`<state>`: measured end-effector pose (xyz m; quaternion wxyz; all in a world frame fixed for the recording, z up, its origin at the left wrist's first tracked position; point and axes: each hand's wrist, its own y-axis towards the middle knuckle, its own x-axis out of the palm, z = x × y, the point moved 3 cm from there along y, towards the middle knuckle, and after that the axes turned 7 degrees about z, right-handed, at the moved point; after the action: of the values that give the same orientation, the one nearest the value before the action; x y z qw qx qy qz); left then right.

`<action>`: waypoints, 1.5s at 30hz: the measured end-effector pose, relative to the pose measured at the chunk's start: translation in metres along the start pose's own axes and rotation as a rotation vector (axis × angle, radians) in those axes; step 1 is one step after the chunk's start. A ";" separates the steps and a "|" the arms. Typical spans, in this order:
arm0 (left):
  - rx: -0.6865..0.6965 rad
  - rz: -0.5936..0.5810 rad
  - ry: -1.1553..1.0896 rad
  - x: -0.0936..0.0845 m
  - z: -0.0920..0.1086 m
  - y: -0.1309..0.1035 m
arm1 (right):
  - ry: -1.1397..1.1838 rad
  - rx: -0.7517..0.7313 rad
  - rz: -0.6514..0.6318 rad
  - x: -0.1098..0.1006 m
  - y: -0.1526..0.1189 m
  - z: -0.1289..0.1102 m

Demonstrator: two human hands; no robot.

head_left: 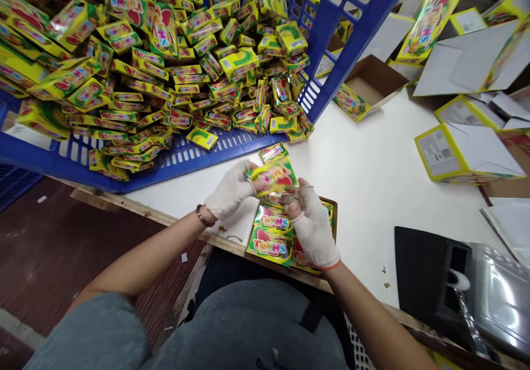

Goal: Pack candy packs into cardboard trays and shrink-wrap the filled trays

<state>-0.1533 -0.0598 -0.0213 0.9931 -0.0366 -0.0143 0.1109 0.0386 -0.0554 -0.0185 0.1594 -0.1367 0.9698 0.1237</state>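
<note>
Both hands wear white gloves with bare fingertips. My left hand (236, 189) grips the left end of a yellow-green TWINS packet (275, 175), blurred by motion. At the packet's right end, my right hand (312, 223) has its thumb and fingers bent in a pinch around the lower right corner. Below them lies an open carton (335, 221) with flat TWINS packets (270, 246) inside, partly hidden by my right hand. Another packet (273, 152) lies just beyond the held one, beside the basket.
A tilted blue basket (199, 163) heaped with small packets fills the upper left. Opened display boxes (464, 154) and a brown-lined carton (372, 83) lie at the right on the white table (356, 165). A tape dispenser (457, 281) sits at the lower right.
</note>
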 end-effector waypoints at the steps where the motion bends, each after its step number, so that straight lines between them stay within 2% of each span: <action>1: 0.020 -0.057 0.061 0.010 0.002 -0.010 | 0.035 0.053 0.001 -0.004 0.006 0.000; 3: 0.111 -0.161 0.214 0.023 0.005 -0.019 | 0.027 0.106 0.019 -0.016 0.018 -0.002; 4: 0.187 -0.183 0.283 0.024 0.006 -0.017 | -0.008 0.104 0.044 -0.022 0.023 -0.003; 6: 0.363 -0.141 0.445 0.014 0.007 -0.001 | -0.095 0.057 0.050 -0.033 0.034 -0.004; 7: 0.430 -0.077 0.558 0.002 0.007 0.012 | -0.131 0.026 -0.004 -0.034 0.039 -0.004; 9: 0.460 0.084 0.861 -0.030 0.006 0.044 | -0.176 -0.029 -0.229 -0.027 0.047 -0.004; 11: 0.363 0.179 1.183 -0.067 0.005 0.075 | -0.225 -0.085 -0.486 -0.011 0.051 -0.002; 13: 0.239 0.169 1.406 -0.101 0.005 0.095 | -0.301 -0.167 -0.634 0.007 0.050 -0.002; 14: 0.197 0.157 1.456 -0.114 0.006 0.100 | -0.348 -0.212 -0.653 0.016 0.049 -0.002; 16: 0.151 0.144 1.478 -0.134 0.008 0.103 | -0.449 -0.299 -0.599 0.030 0.043 -0.001; 18: 0.129 0.148 1.460 -0.143 0.009 0.099 | -0.510 -0.373 -0.482 0.036 0.036 0.001; 20: 0.112 0.141 1.436 -0.145 0.008 0.094 | -0.474 -0.420 -0.379 0.036 0.029 0.004; 24: 0.138 0.084 1.322 -0.127 0.003 0.083 | -0.210 -0.381 -0.123 0.017 0.030 0.011; 27: 0.208 -0.016 1.015 -0.094 0.007 0.069 | -0.172 -0.389 0.068 0.000 0.041 0.006; 29: 0.228 -0.123 0.767 -0.063 0.015 0.057 | -0.191 -0.464 0.067 -0.007 0.050 -0.004; 32: 0.237 -0.301 0.516 -0.014 0.031 0.039 | -0.173 -0.524 -0.038 -0.012 0.061 -0.016; 33: 0.242 -0.309 0.493 -0.001 0.034 0.035 | -0.178 -0.499 -0.058 -0.013 0.063 -0.016; 35: 0.257 -0.227 0.542 0.016 0.035 0.030 | -0.225 -0.393 -0.065 -0.015 0.063 -0.009; 37: 0.307 -0.108 0.684 0.023 0.027 0.029 | -0.300 -0.282 -0.052 -0.016 0.058 0.005; 40: 0.482 -0.062 0.886 0.025 0.009 0.027 | -0.462 -0.250 -0.043 -0.014 0.049 0.023; 42: 0.580 -0.053 0.915 0.025 -0.002 0.022 | -0.583 -0.282 -0.051 -0.013 0.049 0.029; 45: 0.604 0.002 0.839 0.022 -0.010 0.012 | -0.645 -0.336 -0.168 -0.014 0.057 0.028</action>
<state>-0.1338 -0.0435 -0.0322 0.8794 0.2106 0.4181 0.0869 0.0417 0.0086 -0.0286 0.4418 -0.1942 0.8214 0.3041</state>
